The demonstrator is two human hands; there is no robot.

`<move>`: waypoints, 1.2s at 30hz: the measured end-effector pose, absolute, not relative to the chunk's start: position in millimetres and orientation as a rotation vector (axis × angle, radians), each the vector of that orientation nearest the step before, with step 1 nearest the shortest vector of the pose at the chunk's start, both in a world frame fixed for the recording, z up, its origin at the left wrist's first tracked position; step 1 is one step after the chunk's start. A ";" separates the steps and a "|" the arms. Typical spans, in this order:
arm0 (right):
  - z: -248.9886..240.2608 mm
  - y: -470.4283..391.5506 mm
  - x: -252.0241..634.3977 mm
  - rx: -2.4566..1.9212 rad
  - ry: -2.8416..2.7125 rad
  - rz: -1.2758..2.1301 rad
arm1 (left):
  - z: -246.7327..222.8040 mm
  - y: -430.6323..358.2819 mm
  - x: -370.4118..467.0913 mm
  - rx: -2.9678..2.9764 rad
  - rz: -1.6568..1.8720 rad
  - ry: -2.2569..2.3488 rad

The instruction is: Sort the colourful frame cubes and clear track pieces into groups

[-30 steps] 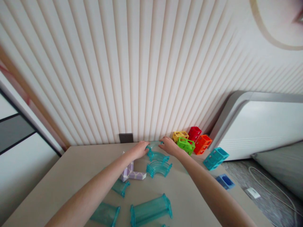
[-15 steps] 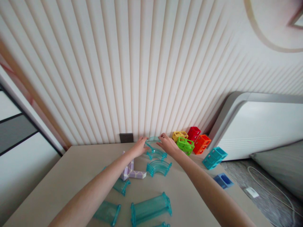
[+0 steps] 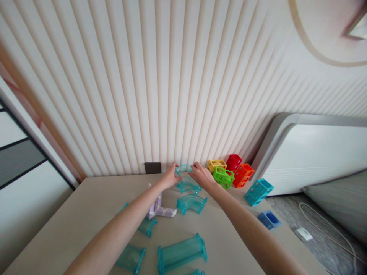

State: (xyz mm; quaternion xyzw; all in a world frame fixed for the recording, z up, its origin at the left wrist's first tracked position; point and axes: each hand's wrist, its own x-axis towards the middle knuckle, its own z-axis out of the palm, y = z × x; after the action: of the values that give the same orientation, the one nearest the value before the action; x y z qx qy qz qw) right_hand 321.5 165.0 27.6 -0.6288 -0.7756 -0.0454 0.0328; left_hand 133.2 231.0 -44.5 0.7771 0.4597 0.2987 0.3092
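At the back of the table, by the ribbed wall, a curved clear teal track piece spans between my hands. My left hand is closed on its left end, and my right hand pinches its right end. Just in front lie two more curved teal pieces, a nearer one and a farther one. A purple and white angular piece rests below my left hand. Nearest my right hand on its other side are a yellow block and a green block.
Red, orange, teal and blue blocks line the table's right side. Straight teal pieces lie near the front, some partly behind my left forearm. A black wall socket is behind the table.
The curved piece between my hands now sits more level, its left end higher than before. Both hands have barely moved. The view has shifted slightly.
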 end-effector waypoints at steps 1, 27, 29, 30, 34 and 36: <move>27.9 164.9 321.1 -1.937 -2.379 -0.138 | -45.0 229.9 133.8 2.054 0.794 1.213; 16.9 147.7 355.3 -1.766 -2.377 0.265 | -28.4 195.1 143.1 2.307 0.526 1.262; 12.2 148.9 357.4 -1.744 -2.347 0.302 | -29.2 194.9 144.1 2.308 0.513 1.271; 9.3 149.7 358.8 -1.733 -2.322 0.330 | -29.7 194.9 144.4 2.307 0.511 1.274; -2.2 152.8 362.5 -1.727 -2.233 0.406 | -31.5 194.5 143.7 2.305 0.516 1.275; -6.0 153.0 362.2 -1.741 -2.200 0.408 | -32.0 194.1 142.3 2.308 0.521 1.272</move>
State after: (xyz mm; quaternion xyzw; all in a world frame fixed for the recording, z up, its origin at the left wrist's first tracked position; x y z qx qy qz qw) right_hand 362.2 153.0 -6.0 -0.6068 -0.7670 0.1422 0.1526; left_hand 142.3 194.1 -32.0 0.8371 0.4612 0.1888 0.2258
